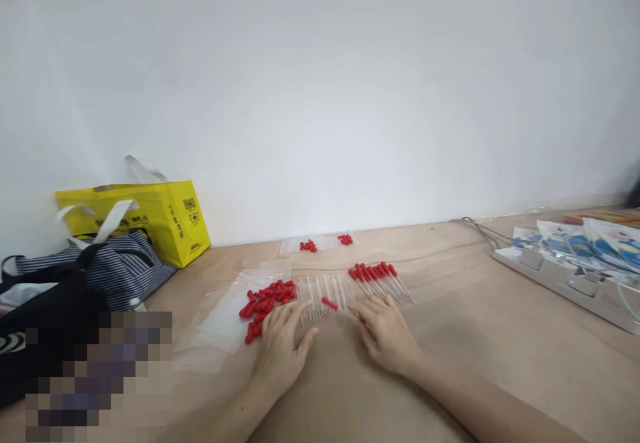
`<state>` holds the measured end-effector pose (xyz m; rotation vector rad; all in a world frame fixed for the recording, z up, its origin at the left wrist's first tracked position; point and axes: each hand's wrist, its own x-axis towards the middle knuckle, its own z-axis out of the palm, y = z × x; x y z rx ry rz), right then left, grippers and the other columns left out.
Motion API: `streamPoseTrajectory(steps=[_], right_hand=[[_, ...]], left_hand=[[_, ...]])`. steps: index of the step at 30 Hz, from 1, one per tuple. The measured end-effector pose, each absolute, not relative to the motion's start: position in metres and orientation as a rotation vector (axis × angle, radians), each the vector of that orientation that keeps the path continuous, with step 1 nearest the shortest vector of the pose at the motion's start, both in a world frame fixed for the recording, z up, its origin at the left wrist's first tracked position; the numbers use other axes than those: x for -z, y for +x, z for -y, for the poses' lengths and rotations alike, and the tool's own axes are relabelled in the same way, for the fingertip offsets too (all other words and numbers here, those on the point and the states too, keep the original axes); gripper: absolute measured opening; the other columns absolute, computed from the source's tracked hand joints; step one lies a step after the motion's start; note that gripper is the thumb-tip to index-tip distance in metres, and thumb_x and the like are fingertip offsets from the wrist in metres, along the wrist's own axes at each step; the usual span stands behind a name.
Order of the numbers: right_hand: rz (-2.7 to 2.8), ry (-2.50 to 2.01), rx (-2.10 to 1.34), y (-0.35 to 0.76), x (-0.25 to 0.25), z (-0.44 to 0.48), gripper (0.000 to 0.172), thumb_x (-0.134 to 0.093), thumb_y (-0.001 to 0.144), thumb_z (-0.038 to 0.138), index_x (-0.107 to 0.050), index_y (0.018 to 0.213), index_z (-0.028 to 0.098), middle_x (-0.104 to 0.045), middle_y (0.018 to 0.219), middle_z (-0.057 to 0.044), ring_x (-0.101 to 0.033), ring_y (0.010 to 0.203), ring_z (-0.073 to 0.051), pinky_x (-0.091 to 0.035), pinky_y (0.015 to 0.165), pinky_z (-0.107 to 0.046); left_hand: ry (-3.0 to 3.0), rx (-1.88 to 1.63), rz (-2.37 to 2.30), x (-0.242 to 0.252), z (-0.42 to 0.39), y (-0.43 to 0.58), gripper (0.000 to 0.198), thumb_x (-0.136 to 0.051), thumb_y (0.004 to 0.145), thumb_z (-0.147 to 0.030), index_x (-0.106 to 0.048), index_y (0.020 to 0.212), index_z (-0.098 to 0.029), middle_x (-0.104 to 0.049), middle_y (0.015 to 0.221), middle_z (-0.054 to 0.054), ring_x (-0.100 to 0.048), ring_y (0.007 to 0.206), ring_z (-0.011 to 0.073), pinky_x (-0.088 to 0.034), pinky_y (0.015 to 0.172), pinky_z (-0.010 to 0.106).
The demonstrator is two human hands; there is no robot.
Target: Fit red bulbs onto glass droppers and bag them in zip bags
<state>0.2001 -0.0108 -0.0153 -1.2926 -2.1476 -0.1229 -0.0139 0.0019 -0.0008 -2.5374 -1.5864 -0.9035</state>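
My left hand (pixel 281 339) lies flat on the table, fingers stretched out, its tips at the near edge of a row of clear glass dropper tubes (pixel 325 289). My right hand (pixel 387 333) rests flat beside it, fingers spread and touching the tubes' right end. One red rubber cap (pixel 329 303) lies on the tubes between my hands. A heap of loose red caps (pixel 267 299) sits left of the tubes on a clear plastic bag (pixel 220 323). Finished droppers with red caps (pixel 377 276) lie in a row to the right.
A yellow bag (pixel 160 219) and a striped dark bag (pixel 100 263) stand at the left by the white wall. Small bags with red caps (pixel 320 243) lie further back. A white power strip (pixel 565 276) with cables and blue packets (pixel 600 239) lies at the right.
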Motion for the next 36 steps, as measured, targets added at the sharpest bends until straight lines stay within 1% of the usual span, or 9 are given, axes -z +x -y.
streamPoseTrajectory(steps=[2,5,10,14,18,23,27,32,36], right_hand=[[1.969,-1.432,0.147,0.203,0.021,0.001,0.025,-0.042,0.076,0.010,-0.053,0.096,0.019,-0.062,0.080,-0.002,-0.051,0.075,-0.017,-0.023,0.065,-0.029],[1.789,-1.594,0.212,0.205,0.027,-0.016,0.015,-0.044,0.075,0.012,-0.053,0.084,0.018,-0.062,0.071,-0.001,-0.053,0.072,-0.017,-0.023,0.065,-0.029],[1.731,-1.776,0.290,0.200,0.030,-0.035,0.010,-0.046,0.074,0.017,-0.054,0.079,0.019,-0.063,0.069,-0.002,-0.053,0.074,-0.018,-0.022,0.066,-0.030],[1.748,-1.848,0.290,0.193,0.028,-0.044,0.011,-0.045,0.076,0.019,-0.055,0.073,0.018,-0.065,0.074,-0.004,-0.053,0.077,-0.019,-0.021,0.070,-0.032],[1.769,-1.856,0.272,0.190,0.026,-0.049,0.014,-0.044,0.077,0.020,-0.058,0.074,0.019,-0.065,0.076,-0.004,-0.053,0.079,-0.020,-0.020,0.073,-0.034],[1.788,-1.887,0.238,0.190,0.022,-0.046,0.022,-0.040,0.081,0.026,-0.061,0.075,0.021,-0.065,0.084,-0.004,-0.052,0.084,-0.019,-0.021,0.075,-0.034],[1.793,-1.950,0.208,0.188,0.018,-0.044,0.026,-0.039,0.080,0.030,-0.062,0.074,0.020,-0.064,0.084,-0.006,-0.052,0.085,-0.020,-0.022,0.077,-0.036],[1.816,-2.061,0.167,0.184,0.012,-0.047,0.030,-0.038,0.079,0.030,-0.064,0.073,0.016,-0.064,0.083,-0.012,-0.053,0.085,-0.024,-0.024,0.075,-0.037],[1.863,-2.123,0.155,0.180,0.009,-0.052,0.026,-0.042,0.075,0.026,-0.065,0.077,0.014,-0.064,0.087,-0.014,-0.053,0.087,-0.026,-0.025,0.075,-0.038]], left_hand=[[-2.392,0.793,1.754,-0.003,-0.004,-0.019,0.037,-0.055,0.071,-0.027,-0.051,0.108,-0.021,-0.055,0.107,0.007,-0.045,0.102,0.0256,-0.030,0.085,0.039],[-2.258,0.586,1.889,-0.012,-0.005,-0.027,0.034,-0.059,0.067,-0.026,-0.054,0.100,-0.019,-0.055,0.104,0.007,-0.045,0.100,0.0254,-0.030,0.082,0.037],[-2.232,0.317,1.880,-0.025,-0.004,-0.038,0.019,-0.053,0.072,-0.026,-0.057,0.089,-0.020,-0.057,0.093,0.007,-0.048,0.094,0.0250,-0.029,0.076,0.037],[-2.196,0.218,1.847,-0.027,-0.004,-0.041,0.020,-0.048,0.076,-0.025,-0.058,0.091,-0.017,-0.058,0.093,0.009,-0.050,0.093,0.0262,-0.028,0.076,0.038],[-2.171,0.173,1.805,-0.025,-0.006,-0.040,0.022,-0.045,0.078,-0.027,-0.060,0.087,-0.014,-0.060,0.091,0.011,-0.050,0.091,0.0272,-0.027,0.076,0.039],[-2.124,0.174,1.732,-0.023,-0.008,-0.041,0.025,-0.043,0.079,-0.026,-0.062,0.079,-0.011,-0.060,0.088,0.014,-0.051,0.087,0.0279,-0.028,0.075,0.039],[-2.089,0.269,1.666,-0.025,-0.004,-0.041,0.026,-0.039,0.080,-0.021,-0.062,0.076,-0.010,-0.060,0.083,0.014,-0.052,0.082,0.0275,-0.028,0.074,0.040],[-2.380,0.601,1.570,-0.021,0.008,-0.025,0.019,-0.043,0.079,-0.023,-0.059,0.072,-0.017,-0.059,0.076,0.005,-0.053,0.077,0.0219,-0.029,0.074,0.038],[-2.730,0.642,1.489,-0.008,0.016,-0.010,0.014,-0.045,0.078,-0.022,-0.057,0.073,-0.019,-0.058,0.077,0.002,-0.053,0.077,0.0199,-0.033,0.072,0.036]])
